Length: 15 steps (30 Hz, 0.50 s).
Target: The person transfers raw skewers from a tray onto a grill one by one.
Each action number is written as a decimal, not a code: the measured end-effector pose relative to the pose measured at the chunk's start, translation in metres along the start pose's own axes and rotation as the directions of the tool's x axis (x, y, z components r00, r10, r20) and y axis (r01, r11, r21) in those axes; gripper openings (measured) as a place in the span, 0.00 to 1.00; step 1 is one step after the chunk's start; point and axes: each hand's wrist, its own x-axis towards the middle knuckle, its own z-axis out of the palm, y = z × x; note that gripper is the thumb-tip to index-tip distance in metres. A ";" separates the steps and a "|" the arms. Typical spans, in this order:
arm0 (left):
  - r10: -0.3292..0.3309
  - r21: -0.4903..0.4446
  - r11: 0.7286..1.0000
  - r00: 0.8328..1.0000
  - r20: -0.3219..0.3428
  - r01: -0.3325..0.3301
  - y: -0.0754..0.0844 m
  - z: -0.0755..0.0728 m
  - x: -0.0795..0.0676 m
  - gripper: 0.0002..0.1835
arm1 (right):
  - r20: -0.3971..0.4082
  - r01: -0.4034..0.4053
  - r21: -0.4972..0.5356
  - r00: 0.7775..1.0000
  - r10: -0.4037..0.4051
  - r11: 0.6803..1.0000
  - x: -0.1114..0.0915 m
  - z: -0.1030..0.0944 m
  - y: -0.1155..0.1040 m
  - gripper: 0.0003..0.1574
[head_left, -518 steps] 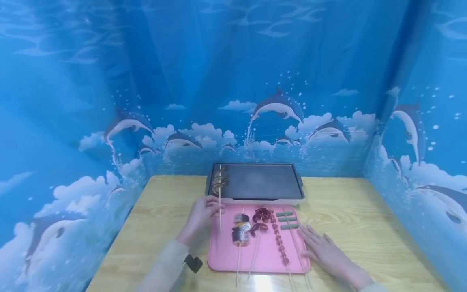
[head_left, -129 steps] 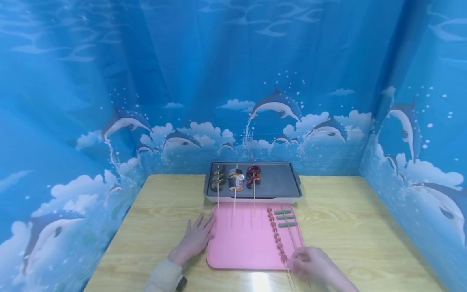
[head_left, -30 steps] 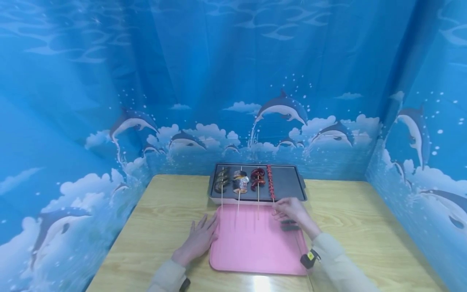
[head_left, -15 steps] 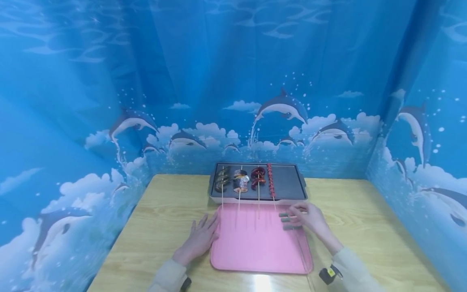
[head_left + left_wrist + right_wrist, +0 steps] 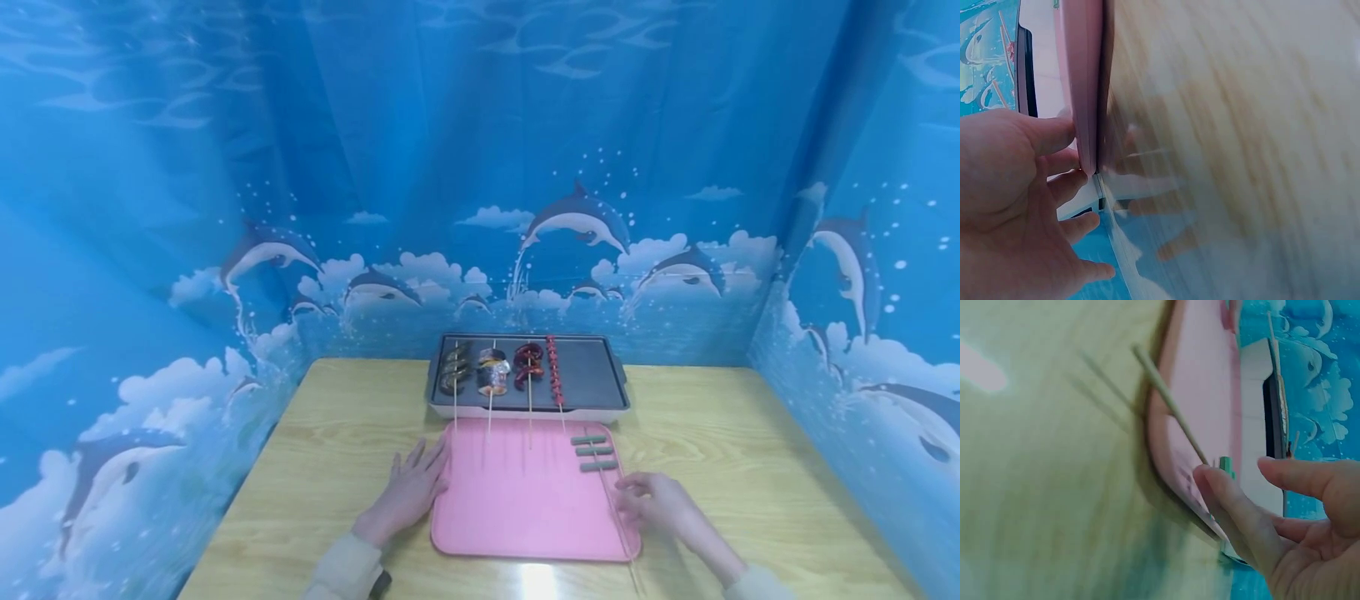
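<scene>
My right hand [image 5: 654, 504] hovers at the tray's right edge beside a skewer with three green pieces [image 5: 597, 467]. In the right wrist view its thumb and index finger are apart, and the skewer's stick [image 5: 1172, 406] passes by the index fingertip. With spread fingers, my left hand [image 5: 408, 492] touches the left edge of the pink tray [image 5: 517, 517]. On the dark griddle [image 5: 591, 375] lie a shrimp skewer [image 5: 453, 368], a skewer of silvery fish-like chunks [image 5: 492, 375], a dark red tentacle-like skewer [image 5: 528, 367] and a skewer of small red pieces [image 5: 555, 371].
The griddle stands just behind the tray on a wooden table [image 5: 322, 433]. The skewers' sticks overhang its front edge above the tray. A blue curtain [image 5: 420, 183] printed with dolphins surrounds the table's back and sides.
Earlier, the fish-like, tentacle-like and small red skewers went from tray to griddle. Within the last second my right hand let go of the red skewer and drew back rightward. My left hand stayed.
</scene>
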 end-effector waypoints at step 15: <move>-0.001 -0.002 1.000 1.000 -0.006 0.001 0.000 0.001 0.000 0.30 | 0.130 0.074 0.143 0.987 -0.092 0.987 -0.006 0.015 0.018 0.22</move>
